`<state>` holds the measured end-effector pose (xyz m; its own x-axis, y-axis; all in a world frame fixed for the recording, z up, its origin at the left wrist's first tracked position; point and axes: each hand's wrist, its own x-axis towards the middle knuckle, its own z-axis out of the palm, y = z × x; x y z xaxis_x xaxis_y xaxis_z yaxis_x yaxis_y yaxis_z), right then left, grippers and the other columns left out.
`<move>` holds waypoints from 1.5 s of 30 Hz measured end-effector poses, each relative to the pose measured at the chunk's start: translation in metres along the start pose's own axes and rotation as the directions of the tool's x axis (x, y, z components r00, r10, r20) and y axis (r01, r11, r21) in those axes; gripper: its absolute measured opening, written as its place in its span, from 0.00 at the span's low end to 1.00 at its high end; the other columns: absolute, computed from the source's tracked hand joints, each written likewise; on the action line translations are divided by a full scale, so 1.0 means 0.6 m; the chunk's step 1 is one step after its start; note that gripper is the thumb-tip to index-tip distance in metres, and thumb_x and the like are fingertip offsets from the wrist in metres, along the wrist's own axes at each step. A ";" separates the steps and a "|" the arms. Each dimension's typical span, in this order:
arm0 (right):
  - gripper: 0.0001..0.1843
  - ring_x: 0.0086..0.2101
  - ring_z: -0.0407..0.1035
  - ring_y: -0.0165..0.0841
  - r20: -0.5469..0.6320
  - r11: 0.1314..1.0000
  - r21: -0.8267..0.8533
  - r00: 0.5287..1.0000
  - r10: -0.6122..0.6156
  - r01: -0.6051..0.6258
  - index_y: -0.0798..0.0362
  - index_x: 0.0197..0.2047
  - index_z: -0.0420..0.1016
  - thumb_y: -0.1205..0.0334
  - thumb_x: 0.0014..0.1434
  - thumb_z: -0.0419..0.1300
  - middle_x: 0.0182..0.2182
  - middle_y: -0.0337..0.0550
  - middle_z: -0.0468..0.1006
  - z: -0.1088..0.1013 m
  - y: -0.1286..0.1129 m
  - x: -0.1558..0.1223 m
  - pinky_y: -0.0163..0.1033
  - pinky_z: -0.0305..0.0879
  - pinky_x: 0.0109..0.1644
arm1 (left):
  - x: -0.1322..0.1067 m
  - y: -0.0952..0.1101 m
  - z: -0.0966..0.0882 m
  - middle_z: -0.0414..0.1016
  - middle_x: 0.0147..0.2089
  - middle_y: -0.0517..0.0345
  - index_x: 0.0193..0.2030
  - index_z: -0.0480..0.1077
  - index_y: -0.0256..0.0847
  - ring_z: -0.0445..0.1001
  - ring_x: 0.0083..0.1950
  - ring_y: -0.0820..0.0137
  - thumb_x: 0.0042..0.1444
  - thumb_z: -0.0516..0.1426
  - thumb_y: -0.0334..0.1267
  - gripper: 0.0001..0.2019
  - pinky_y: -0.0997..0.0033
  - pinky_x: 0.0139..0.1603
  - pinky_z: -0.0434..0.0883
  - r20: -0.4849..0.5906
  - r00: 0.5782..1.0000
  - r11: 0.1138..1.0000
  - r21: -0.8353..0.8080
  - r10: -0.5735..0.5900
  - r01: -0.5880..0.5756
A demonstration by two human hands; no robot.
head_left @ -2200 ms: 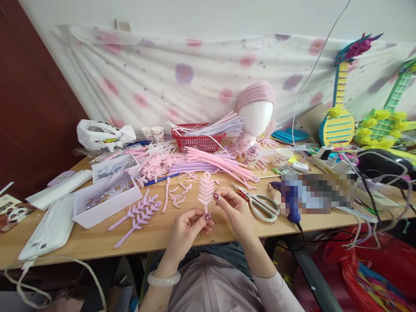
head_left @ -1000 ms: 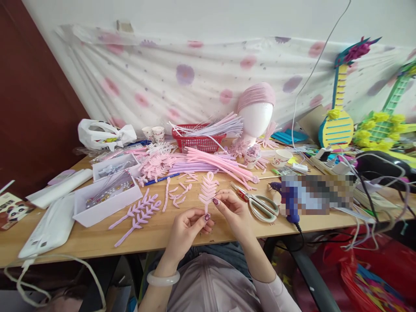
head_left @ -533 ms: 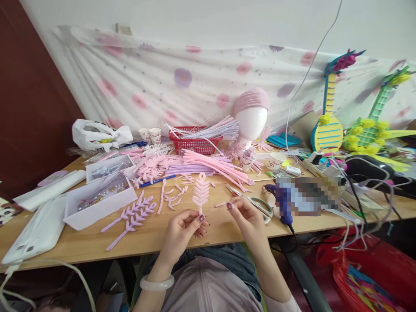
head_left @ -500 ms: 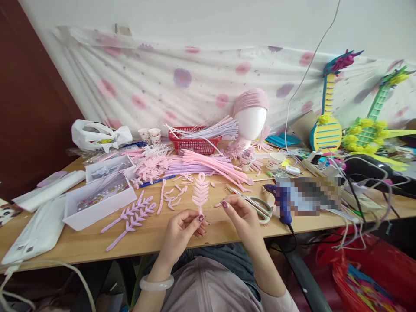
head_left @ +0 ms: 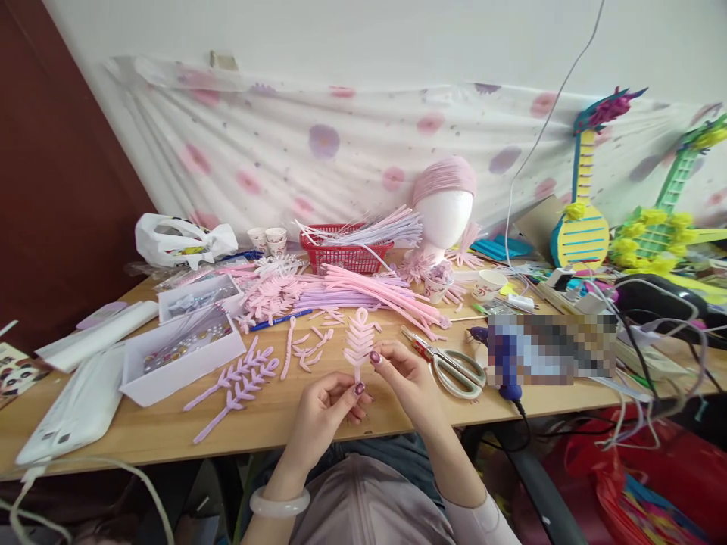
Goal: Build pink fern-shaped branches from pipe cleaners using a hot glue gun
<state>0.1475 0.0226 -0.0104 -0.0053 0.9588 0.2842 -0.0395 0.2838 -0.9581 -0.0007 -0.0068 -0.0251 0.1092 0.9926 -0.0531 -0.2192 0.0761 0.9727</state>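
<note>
Two lilac sprigs (head_left: pixel 235 382) lie near the front edge of the bench (head_left: pixel 273 416); just right of them the left hand (head_left: pixel 326 412) pinches the stem of a pink pipe-cleaner leaf (head_left: pixel 359 339), upright over that edge; the right hand (head_left: pixel 406 378) pinches the leaf's lowest right branch; scissors (head_left: pixel 454 367) lie just beside it.
</note>
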 end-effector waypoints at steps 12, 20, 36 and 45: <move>0.09 0.37 0.70 0.36 -0.041 0.999 0.043 0.999 -0.011 0.013 0.50 0.33 0.79 0.54 0.52 0.66 0.33 0.42 0.77 -0.002 0.002 0.008 0.41 0.66 0.44 | 0.002 -0.002 -0.001 0.79 0.27 0.52 0.31 0.73 0.34 0.72 0.23 0.73 0.46 0.65 0.49 0.17 0.75 0.25 0.70 0.006 1.000 1.000 -0.002 -0.002 0.002; 0.11 0.35 0.70 0.36 -0.074 1.000 0.020 0.997 -0.008 0.009 0.50 0.34 0.79 0.51 0.53 0.65 0.33 0.43 0.79 -0.004 0.002 0.007 0.40 0.67 0.39 | 0.000 0.000 0.001 0.79 0.26 0.52 0.30 0.73 0.34 0.72 0.23 0.72 0.45 0.65 0.49 0.17 0.75 0.24 0.70 -0.013 1.000 1.000 -0.004 0.000 0.000; 0.12 0.39 0.70 0.38 -0.046 0.997 -0.021 0.996 -0.073 0.072 0.51 0.30 0.78 0.51 0.52 0.66 0.35 0.45 0.75 -0.001 -0.003 0.007 0.41 0.68 0.43 | 0.001 -0.003 -0.001 0.79 0.27 0.52 0.30 0.73 0.35 0.72 0.23 0.72 0.47 0.64 0.48 0.16 0.74 0.25 0.70 -0.005 1.000 1.000 0.013 0.004 -0.004; 0.11 0.36 0.70 0.36 -0.061 0.994 -0.053 0.993 -0.103 0.100 0.51 0.31 0.78 0.52 0.54 0.64 0.33 0.44 0.75 0.000 -0.001 0.007 0.39 0.67 0.39 | -0.001 0.001 0.000 0.79 0.27 0.51 0.31 0.73 0.35 0.72 0.23 0.72 0.47 0.64 0.49 0.17 0.73 0.25 0.70 -0.010 1.000 1.000 0.021 0.006 -0.006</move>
<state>0.1473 0.0264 -0.0085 0.0600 0.9235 0.3789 0.0130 0.3789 -0.9254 -0.0006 -0.0075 -0.0245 0.0982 0.9939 -0.0496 -0.1990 0.0684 0.9776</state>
